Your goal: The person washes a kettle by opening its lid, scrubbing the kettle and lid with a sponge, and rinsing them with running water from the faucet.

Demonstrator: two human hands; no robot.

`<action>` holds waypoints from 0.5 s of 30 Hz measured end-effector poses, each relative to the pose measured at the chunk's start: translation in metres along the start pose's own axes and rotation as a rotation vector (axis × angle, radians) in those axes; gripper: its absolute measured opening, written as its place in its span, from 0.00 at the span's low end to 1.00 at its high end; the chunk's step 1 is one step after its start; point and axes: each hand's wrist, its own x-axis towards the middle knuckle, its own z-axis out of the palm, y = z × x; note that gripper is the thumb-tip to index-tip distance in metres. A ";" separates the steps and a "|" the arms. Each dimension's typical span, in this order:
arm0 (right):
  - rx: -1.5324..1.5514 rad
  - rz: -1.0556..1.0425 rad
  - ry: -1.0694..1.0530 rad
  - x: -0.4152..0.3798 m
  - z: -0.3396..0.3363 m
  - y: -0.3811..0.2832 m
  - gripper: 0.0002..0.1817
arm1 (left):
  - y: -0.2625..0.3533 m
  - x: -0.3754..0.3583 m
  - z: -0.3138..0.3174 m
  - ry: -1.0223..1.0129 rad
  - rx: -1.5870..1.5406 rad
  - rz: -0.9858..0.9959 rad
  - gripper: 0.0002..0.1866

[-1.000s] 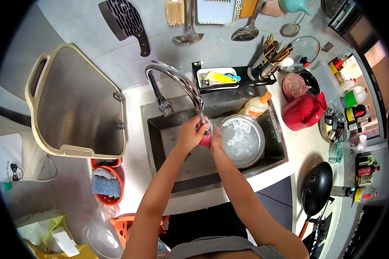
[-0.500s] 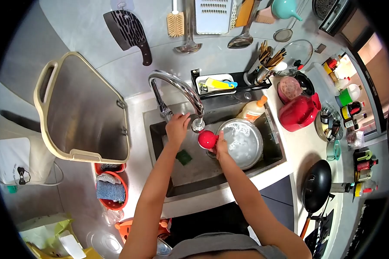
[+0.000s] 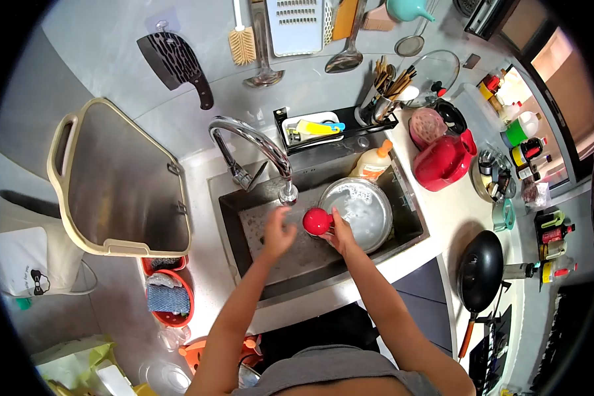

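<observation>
My right hand (image 3: 340,234) holds a small round red cup (image 3: 317,221) over the sink (image 3: 254,241), just below the curved chrome faucet's spout (image 3: 287,193). My left hand (image 3: 278,231) hovers with fingers apart above the sink floor, left of the red cup, holding nothing. A metal pot (image 3: 356,212) with soapy water sits in the sink's right half, right beside the cup.
A yellow detergent bottle (image 3: 371,162) stands at the sink's back right corner. A large beige-rimmed metal tray (image 3: 115,181) leans on the left counter. A red kettle (image 3: 444,160) and a black wok (image 3: 480,270) sit on the right counter. Utensils hang on the wall.
My left hand left the cup, reached up to the faucet lever, then dropped back over the sink. The red cup stayed in my right hand, now lower and clear of the spout.
</observation>
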 end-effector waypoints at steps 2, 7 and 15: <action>-0.220 -0.074 -0.002 -0.007 -0.006 0.001 0.28 | 0.039 -0.005 0.012 -0.194 0.111 0.202 0.32; -0.404 -0.130 -0.040 -0.015 -0.026 -0.007 0.30 | 0.062 0.013 0.042 -0.653 0.110 0.061 0.41; -0.060 -0.159 -0.158 -0.053 -0.081 -0.101 0.24 | 0.098 0.056 0.054 -0.621 -0.788 -0.571 0.25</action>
